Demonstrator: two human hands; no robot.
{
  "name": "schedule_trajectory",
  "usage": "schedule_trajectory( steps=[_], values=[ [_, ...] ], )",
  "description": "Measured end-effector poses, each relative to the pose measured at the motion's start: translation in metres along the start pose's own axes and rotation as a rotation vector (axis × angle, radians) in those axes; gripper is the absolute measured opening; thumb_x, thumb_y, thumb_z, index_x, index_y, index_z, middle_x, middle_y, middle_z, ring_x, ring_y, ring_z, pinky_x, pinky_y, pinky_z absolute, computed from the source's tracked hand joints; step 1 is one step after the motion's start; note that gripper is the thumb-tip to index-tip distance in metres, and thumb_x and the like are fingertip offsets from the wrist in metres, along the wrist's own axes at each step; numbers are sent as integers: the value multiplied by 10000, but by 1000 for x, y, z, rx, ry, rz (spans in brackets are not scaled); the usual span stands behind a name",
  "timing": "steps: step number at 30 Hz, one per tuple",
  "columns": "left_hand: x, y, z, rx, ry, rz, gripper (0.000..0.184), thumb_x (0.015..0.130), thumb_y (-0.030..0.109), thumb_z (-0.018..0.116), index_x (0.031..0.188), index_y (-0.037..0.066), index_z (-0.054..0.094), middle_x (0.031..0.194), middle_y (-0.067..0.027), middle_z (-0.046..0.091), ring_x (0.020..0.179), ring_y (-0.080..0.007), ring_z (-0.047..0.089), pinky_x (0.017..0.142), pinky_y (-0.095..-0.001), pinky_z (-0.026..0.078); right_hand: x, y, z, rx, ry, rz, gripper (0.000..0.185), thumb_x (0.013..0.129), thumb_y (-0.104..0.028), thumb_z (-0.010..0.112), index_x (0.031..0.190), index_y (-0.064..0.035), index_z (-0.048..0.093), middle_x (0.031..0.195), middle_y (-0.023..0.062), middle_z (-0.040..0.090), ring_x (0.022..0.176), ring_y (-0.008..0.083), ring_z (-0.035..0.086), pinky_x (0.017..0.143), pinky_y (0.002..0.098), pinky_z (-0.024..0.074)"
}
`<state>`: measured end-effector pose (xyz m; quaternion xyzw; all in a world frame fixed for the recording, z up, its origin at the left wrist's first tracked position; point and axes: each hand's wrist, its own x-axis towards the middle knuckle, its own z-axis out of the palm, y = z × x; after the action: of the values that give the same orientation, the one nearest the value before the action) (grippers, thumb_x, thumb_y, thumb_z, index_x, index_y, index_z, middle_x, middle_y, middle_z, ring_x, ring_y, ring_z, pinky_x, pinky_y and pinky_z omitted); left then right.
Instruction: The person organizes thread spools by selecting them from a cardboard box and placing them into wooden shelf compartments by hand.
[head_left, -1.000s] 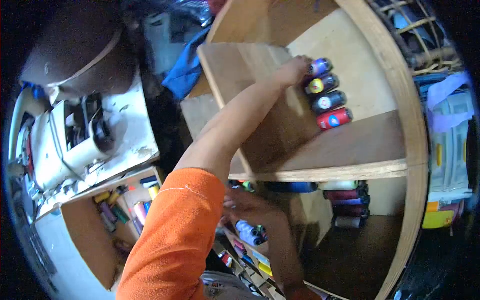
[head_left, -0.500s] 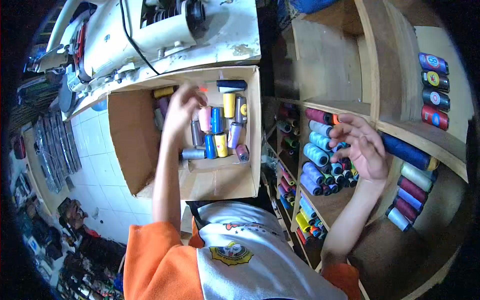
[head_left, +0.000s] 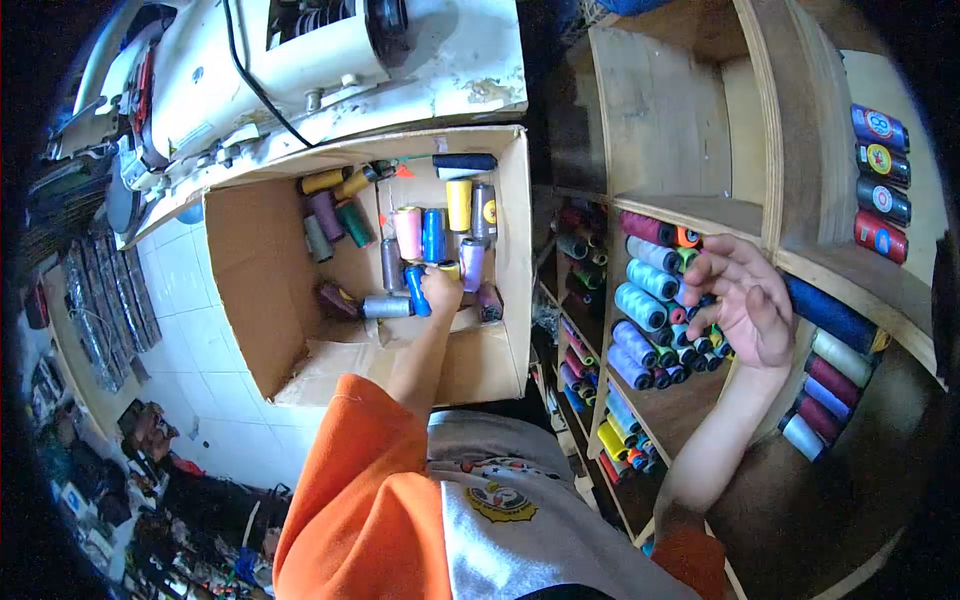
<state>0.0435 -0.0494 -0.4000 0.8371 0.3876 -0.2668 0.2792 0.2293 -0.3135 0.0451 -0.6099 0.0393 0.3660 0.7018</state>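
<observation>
My left hand [head_left: 441, 291] is down in the cardboard box [head_left: 258, 285], its fingers closed over a yellow thread spool [head_left: 450, 269] that they mostly cover. Right beside those fingers lies a blue spool [head_left: 414, 290]. Around them in the box are a pink spool [head_left: 408, 234], a lilac spool [head_left: 470, 262], a grey spool [head_left: 387, 307], a green spool [head_left: 353, 224] and several others. Over at the shelf, my right hand [head_left: 748, 308] is raised with palm showing and fingers apart, holding nothing. It is nearest to the stacked light blue spools [head_left: 640, 305].
A white sewing machine [head_left: 220, 75] stands on the table beyond the box. To the right, a wooden shelf unit [head_left: 775, 130] holds stacked spools, with a row of dark and red spools [head_left: 881, 185] in its far compartment. Pale floor tiles [head_left: 190, 350] show at left.
My left hand has moved from the far left part of the box toward its near middle, onto the yellow spool. Spools it hid at the left now show. My right hand stays open by the shelf.
</observation>
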Motion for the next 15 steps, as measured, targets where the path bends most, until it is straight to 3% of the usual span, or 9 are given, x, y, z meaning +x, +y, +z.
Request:
schedule_trajectory(
  steps=[4, 5, 6, 8, 10, 12, 15],
  values=[
    [-10, 20, -33, -4, -105, -133, 726, 609, 373, 726, 1110, -91, 478, 1085, -275, 525, 1016, -398, 547, 867, -461, 463, 1, 1, -1, -6, -17, -6, 714, 836, -425, 606, 1288, 65, 349, 1093, 211, 549, 940, 247, 588, 662, 359, 559],
    [-26, 36, -47, 56, 44, -243, 770, 584, 442, 713, 1128, -58, 496, 1170, -253, 473, 1123, -401, 467, 915, -520, 413, 1, 1, -2, -2, -18, -7, 716, 834, -426, 607, 1288, 65, 349, 1093, 212, 548, 941, 249, 588, 661, 359, 559],
    [-32, 41, -63, 38, -22, -291, 788, 587, 458, 715, 1162, -33, 494, 1237, -253, 408, 1218, -399, 357, 957, -556, 355, 0, 2, -2, 6, -16, -5, 718, 833, -427, 609, 1289, 64, 349, 1092, 212, 548, 942, 250, 588, 659, 359, 560],
    [-10, 11, -44, 13, -53, -309, 799, 591, 483, 719, 1204, 21, 499, 1294, -264, 346, 1245, -419, 308, 961, -578, 335, -2, 3, -3, 3, -25, -8, 720, 831, -429, 611, 1290, 61, 349, 1093, 212, 548, 945, 251, 587, 656, 356, 561],
    [-6, 10, -36, -45, -45, -221, 766, 581, 488, 735, 1176, 45, 545, 1175, -272, 473, 1217, -433, 331, 1005, -512, 300, 0, 3, -3, -2, -32, -19, 723, 830, -429, 613, 1291, 60, 348, 1093, 211, 548, 946, 253, 588, 653, 354, 562],
    [-10, 9, -28, 31, -143, -122, 779, 562, 509, 743, 1177, 65, 566, 1195, -309, 466, 1211, -447, 319, 1031, -493, 273, -1, 3, -2, -3, -25, -21, 726, 828, -428, 617, 1291, 60, 346, 1093, 210, 549, 947, 255, 589, 649, 354, 563],
    [-23, 31, -40, -33, -120, -199, 840, 551, 533, 733, 1227, 79, 528, 1328, -334, 285, 1244, -462, 259, 1034, -531, 248, 0, 3, -1, -4, -35, -27, 725, 830, -428, 614, 1296, 57, 343, 1097, 208, 549, 946, 253, 591, 643, 351, 563]
  ],
)
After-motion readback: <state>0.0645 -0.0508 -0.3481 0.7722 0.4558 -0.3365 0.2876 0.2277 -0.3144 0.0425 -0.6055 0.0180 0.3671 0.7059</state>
